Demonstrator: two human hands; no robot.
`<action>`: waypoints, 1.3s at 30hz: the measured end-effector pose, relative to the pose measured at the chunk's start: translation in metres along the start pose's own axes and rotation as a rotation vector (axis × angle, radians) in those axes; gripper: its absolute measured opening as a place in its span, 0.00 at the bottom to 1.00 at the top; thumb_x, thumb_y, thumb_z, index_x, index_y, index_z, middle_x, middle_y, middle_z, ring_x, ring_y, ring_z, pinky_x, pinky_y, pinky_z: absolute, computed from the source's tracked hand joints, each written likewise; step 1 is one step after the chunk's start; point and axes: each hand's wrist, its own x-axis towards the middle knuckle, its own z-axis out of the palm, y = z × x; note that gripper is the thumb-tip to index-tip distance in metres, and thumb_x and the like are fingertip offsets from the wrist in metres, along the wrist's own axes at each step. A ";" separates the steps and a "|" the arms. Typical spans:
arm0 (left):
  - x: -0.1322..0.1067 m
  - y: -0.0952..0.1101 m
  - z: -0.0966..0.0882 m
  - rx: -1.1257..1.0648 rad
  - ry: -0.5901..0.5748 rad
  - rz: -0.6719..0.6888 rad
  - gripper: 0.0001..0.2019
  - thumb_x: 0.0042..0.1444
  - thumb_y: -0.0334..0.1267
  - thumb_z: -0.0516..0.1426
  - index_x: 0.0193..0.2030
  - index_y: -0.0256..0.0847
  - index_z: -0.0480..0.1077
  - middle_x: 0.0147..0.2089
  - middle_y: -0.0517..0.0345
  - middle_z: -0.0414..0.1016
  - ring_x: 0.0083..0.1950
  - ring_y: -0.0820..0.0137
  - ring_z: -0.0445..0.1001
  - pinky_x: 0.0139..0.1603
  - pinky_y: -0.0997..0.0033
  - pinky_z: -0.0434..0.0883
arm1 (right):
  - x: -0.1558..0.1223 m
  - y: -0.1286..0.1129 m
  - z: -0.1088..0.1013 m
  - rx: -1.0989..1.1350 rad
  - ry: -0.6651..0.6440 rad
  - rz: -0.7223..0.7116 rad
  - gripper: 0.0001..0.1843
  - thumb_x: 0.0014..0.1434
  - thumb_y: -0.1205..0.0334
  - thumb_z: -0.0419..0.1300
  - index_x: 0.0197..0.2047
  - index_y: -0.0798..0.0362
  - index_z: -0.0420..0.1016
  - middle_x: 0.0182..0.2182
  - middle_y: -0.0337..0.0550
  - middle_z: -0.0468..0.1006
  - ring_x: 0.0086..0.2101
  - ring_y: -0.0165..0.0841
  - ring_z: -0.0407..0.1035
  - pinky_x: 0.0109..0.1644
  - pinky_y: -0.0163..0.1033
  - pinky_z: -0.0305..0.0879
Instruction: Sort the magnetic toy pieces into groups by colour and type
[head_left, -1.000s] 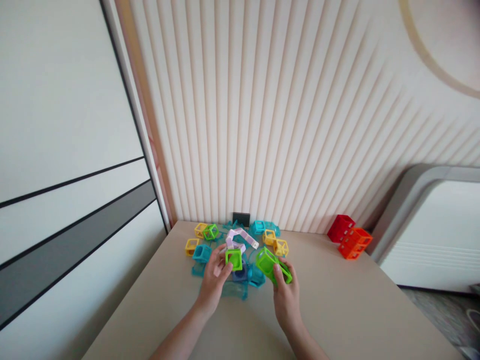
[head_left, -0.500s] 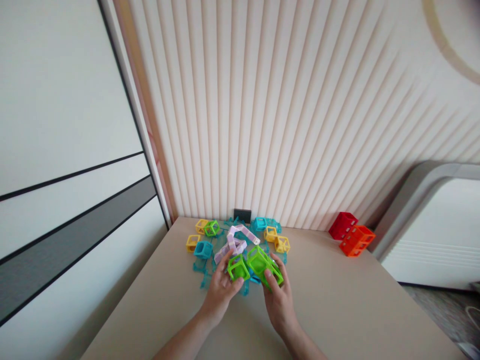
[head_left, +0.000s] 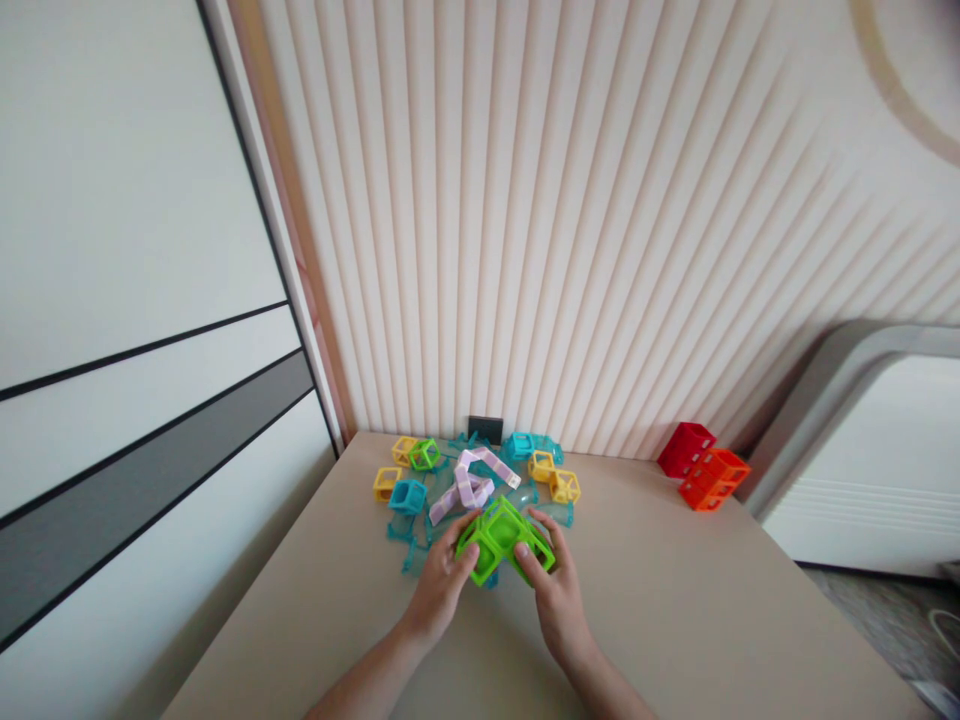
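Green open-frame cube blocks (head_left: 501, 524) are held together in front of me, forming a bent cluster. My left hand (head_left: 441, 582) is closed on the cube at its left end, thumb on the near face. On the right end, my right hand (head_left: 553, 585) grips the other green cubes, its thumb lying across the front. Just beyond the cluster lies a light purple jointed chain of blocks (head_left: 471, 482), on top of translucent teal pieces (head_left: 405, 555) spread on the table. The green cubes hide some of those pieces.
Yellow frame cubes (head_left: 388, 484), a blue cube (head_left: 407, 496) and a single green cube (head_left: 424, 454) sit left of the pile. More yellow cubes (head_left: 564, 487) lie on its right. Red blocks (head_left: 685, 449) and orange blocks (head_left: 714, 480) stand at the table's right, near the ribbed wall (head_left: 510, 220).
The green cube in my left hand and the green cubes in my right hand were apart; now they touch as one cluster. My right hand has shifted slightly left.
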 end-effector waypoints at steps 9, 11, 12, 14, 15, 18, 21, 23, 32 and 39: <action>-0.004 0.004 -0.002 0.140 -0.138 -0.051 0.24 0.62 0.58 0.59 0.53 0.41 0.77 0.40 0.48 0.83 0.34 0.59 0.82 0.34 0.64 0.79 | 0.003 -0.005 -0.001 -0.063 -0.050 -0.013 0.30 0.49 0.44 0.75 0.50 0.49 0.74 0.39 0.44 0.84 0.37 0.40 0.78 0.43 0.43 0.75; -0.005 0.003 -0.003 0.121 -0.141 -0.064 0.23 0.62 0.57 0.60 0.52 0.41 0.77 0.42 0.48 0.82 0.34 0.60 0.82 0.34 0.63 0.79 | 0.004 -0.006 -0.002 -0.094 -0.066 -0.040 0.29 0.50 0.44 0.74 0.49 0.49 0.75 0.38 0.44 0.83 0.36 0.40 0.77 0.41 0.43 0.75; -0.005 0.004 -0.004 0.102 -0.146 -0.068 0.23 0.61 0.57 0.61 0.52 0.41 0.76 0.43 0.48 0.82 0.35 0.60 0.82 0.34 0.63 0.80 | 0.005 -0.007 -0.002 -0.113 -0.077 -0.062 0.28 0.50 0.44 0.74 0.49 0.49 0.75 0.38 0.44 0.83 0.36 0.40 0.77 0.41 0.42 0.75; -0.005 0.006 -0.007 0.060 -0.165 -0.072 0.23 0.58 0.57 0.63 0.52 0.42 0.75 0.45 0.47 0.81 0.37 0.59 0.82 0.34 0.63 0.80 | 0.004 -0.010 -0.002 -0.156 -0.111 -0.116 0.27 0.51 0.45 0.74 0.49 0.49 0.75 0.40 0.44 0.83 0.38 0.40 0.77 0.42 0.42 0.75; -0.005 0.008 -0.008 0.039 -0.175 -0.074 0.24 0.57 0.56 0.65 0.53 0.42 0.75 0.45 0.47 0.81 0.38 0.58 0.82 0.34 0.63 0.80 | 0.003 -0.012 -0.002 -0.178 -0.140 -0.142 0.27 0.52 0.46 0.73 0.50 0.48 0.74 0.41 0.44 0.83 0.39 0.41 0.77 0.44 0.43 0.75; -0.005 0.014 -0.012 -0.017 -0.169 -0.081 0.25 0.54 0.56 0.67 0.54 0.43 0.74 0.44 0.48 0.81 0.37 0.59 0.82 0.33 0.63 0.80 | -0.001 -0.019 0.003 -0.246 -0.268 -0.181 0.27 0.53 0.48 0.73 0.53 0.47 0.73 0.46 0.45 0.82 0.44 0.41 0.77 0.47 0.43 0.75; -0.006 0.016 -0.013 -0.073 -0.076 -0.055 0.25 0.52 0.55 0.69 0.51 0.42 0.75 0.41 0.50 0.82 0.33 0.61 0.81 0.31 0.64 0.79 | 0.004 -0.027 0.012 -0.266 -0.387 -0.221 0.27 0.60 0.44 0.67 0.58 0.46 0.71 0.50 0.47 0.80 0.48 0.42 0.77 0.50 0.44 0.75; -0.006 0.015 -0.014 -0.128 0.024 -0.024 0.27 0.51 0.57 0.69 0.51 0.42 0.75 0.38 0.51 0.82 0.31 0.62 0.81 0.29 0.66 0.78 | 0.020 -0.032 0.022 -0.286 -0.394 -0.288 0.25 0.69 0.40 0.54 0.61 0.46 0.68 0.51 0.50 0.80 0.50 0.42 0.76 0.52 0.46 0.74; -0.002 -0.001 -0.017 -0.455 0.183 0.063 0.23 0.51 0.59 0.68 0.42 0.42 0.75 0.30 0.57 0.81 0.28 0.63 0.81 0.29 0.68 0.75 | 0.146 -0.015 0.103 -0.866 -0.492 -0.454 0.25 0.65 0.46 0.61 0.59 0.52 0.73 0.49 0.52 0.81 0.51 0.45 0.75 0.57 0.52 0.70; -0.003 -0.017 -0.016 -0.407 0.095 0.067 0.24 0.54 0.60 0.66 0.45 0.42 0.74 0.29 0.58 0.81 0.29 0.64 0.81 0.29 0.70 0.74 | 0.170 0.011 0.148 -1.332 -0.802 -0.575 0.21 0.68 0.54 0.62 0.60 0.52 0.71 0.58 0.49 0.73 0.53 0.43 0.72 0.57 0.56 0.71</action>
